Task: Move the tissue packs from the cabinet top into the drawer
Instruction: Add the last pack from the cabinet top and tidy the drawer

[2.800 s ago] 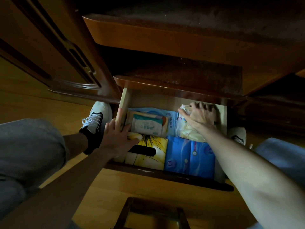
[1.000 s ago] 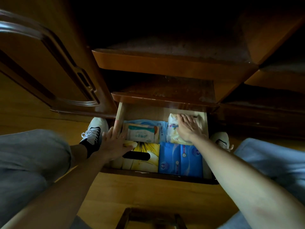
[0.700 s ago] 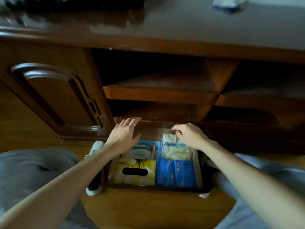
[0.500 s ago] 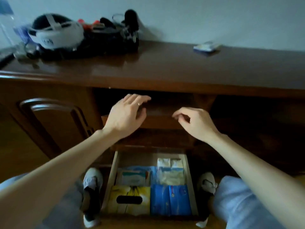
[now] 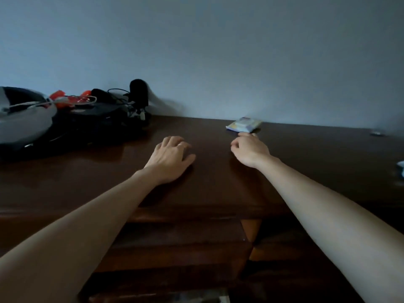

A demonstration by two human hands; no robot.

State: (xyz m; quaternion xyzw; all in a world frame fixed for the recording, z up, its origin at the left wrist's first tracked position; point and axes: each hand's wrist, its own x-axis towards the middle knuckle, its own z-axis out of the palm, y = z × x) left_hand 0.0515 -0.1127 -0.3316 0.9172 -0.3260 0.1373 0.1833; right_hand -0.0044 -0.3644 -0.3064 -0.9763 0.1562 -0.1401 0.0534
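A small pale tissue pack (image 5: 243, 124) lies flat on the dark wooden cabinet top (image 5: 306, 154), close to the wall. My right hand (image 5: 249, 149) hovers just in front of it, fingers loosely curled and empty, fingertips almost at the pack's near edge. My left hand (image 5: 171, 157) rests palm down on the cabinet top, fingers spread, holding nothing. The drawer is almost out of view; only a sliver of its contents (image 5: 196, 299) shows at the bottom edge.
A heap of black gear with cables and red parts (image 5: 98, 114) and a white-and-black headset (image 5: 19, 119) fill the left of the top. A small pale item (image 5: 401, 168) sits at the right edge. Open shelves (image 5: 181, 243) lie below the top.
Both hands rose out of the drawer, leaving the packs inside, and reached onto the cabinet top. My view swung up from the drawer to the top and wall.
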